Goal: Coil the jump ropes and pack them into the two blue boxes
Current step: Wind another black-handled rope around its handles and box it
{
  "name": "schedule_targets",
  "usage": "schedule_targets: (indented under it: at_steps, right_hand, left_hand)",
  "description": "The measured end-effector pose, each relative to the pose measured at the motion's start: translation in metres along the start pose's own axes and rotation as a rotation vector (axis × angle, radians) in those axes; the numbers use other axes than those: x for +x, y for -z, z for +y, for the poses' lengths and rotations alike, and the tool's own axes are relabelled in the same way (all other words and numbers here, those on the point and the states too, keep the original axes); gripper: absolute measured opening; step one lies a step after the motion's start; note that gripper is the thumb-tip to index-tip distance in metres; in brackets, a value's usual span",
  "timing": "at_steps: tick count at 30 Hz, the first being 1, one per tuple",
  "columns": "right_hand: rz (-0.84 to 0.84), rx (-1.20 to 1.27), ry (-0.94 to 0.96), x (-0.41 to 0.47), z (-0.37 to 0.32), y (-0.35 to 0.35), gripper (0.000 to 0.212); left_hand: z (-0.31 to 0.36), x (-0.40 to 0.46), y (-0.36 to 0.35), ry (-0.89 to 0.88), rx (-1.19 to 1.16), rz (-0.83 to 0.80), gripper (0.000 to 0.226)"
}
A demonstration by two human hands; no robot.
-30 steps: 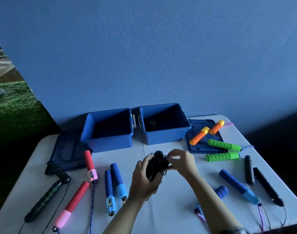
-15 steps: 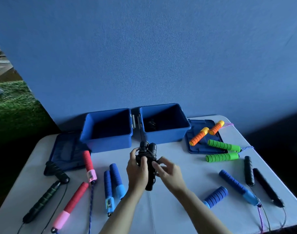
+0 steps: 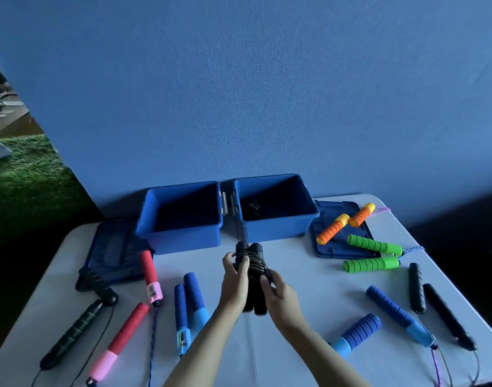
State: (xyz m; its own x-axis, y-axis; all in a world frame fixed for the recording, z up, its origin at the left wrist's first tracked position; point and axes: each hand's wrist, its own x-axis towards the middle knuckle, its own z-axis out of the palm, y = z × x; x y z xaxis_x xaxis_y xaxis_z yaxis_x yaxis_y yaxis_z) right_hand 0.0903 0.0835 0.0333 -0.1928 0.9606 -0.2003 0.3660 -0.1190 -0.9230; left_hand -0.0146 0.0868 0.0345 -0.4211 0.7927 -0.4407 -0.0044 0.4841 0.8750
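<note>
Both forearms reach forward, bare, converging mid-frame; left hand (image 3: 235, 283) curled with fingers wrapped over the top of what it grips, right hand (image 3: 278, 296) alongside, fingers bent and pinching at the same bundle.

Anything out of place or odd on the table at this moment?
Nothing damaged or spilled. One oddity: the orange-handled rope lies across the right box's lid. Both hands hold the coiled black rope.
</note>
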Motion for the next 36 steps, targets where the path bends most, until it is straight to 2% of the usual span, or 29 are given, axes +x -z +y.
schedule_targets:
  at_steps: [3,5,7,10,12,19,28,30,32,34,36]
  right_hand:
    - [-0.044,0.013,-0.011,0.005,0.0,0.002,0.053]
    - [-0.121,0.07,0.011,0.007,0.0,0.006,0.063]
    - [-0.27,0.143,0.058,0.011,0.003,0.013,0.072]
    - [-0.467,0.126,0.076,0.022,0.005,0.026,0.103]
    - [-0.448,0.064,0.065,0.027,0.003,0.03,0.113]
    - [-0.351,0.043,0.14,0.031,0.006,0.028,0.107]
    - [-0.406,0.107,0.078,0.036,0.003,0.031,0.097]
    - [-0.444,0.135,0.067,0.041,-0.005,0.037,0.091]
    - [-0.453,0.181,0.071,0.045,-0.011,0.042,0.075]
    - [-0.349,0.159,0.086,0.049,-0.014,0.043,0.06]
    - [-0.229,0.085,0.09,0.054,-0.013,0.044,0.06]
  left_hand:
    - [0.003,0.0,0.0,-0.039,-0.034,-0.015,0.022]
    - [0.005,0.004,-0.001,-0.053,-0.069,0.017,0.021]
    - [0.008,0.008,0.0,-0.036,-0.101,0.027,0.02]
    - [0.013,0.015,0.002,-0.012,-0.117,-0.01,0.02]
    - [0.017,0.02,0.002,-0.011,-0.121,-0.031,0.015]
    - [0.018,0.021,-0.003,-0.115,-0.061,0.034,0.016]
    - [0.016,0.019,-0.005,-0.096,-0.067,0.012,0.024]
    - [0.018,0.02,-0.005,-0.087,-0.115,0.0,0.019]
    - [0.019,0.021,-0.007,-0.081,-0.15,-0.033,0.015]
    - [0.021,0.022,-0.009,-0.096,-0.121,-0.089,0.014]
    - [0.027,0.027,-0.015,-0.111,-0.124,-0.126,0.014]
